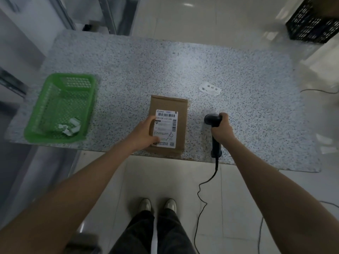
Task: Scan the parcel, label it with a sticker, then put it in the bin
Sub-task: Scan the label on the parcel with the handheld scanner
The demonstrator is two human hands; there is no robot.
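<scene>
A brown cardboard parcel [178,105] lies flat near the front edge of the speckled table [165,61], its white shipping label [167,125] facing up. My left hand [144,133] grips the parcel's left side, thumb on the label. To the parcel's right, my right hand [221,130] is closed around the handle of a black barcode scanner [212,120], whose head points toward the far side of the table. A white sticker [210,88] with printed characters lies farther back on the right. A green plastic bin [60,107] stands at the left.
Several white paper scraps [70,126] lie in the green bin. The scanner's cable [200,195] hangs off the front edge to the floor. A black crate [313,24] stands on the floor at the far right. My shoes [157,205] are below the table edge.
</scene>
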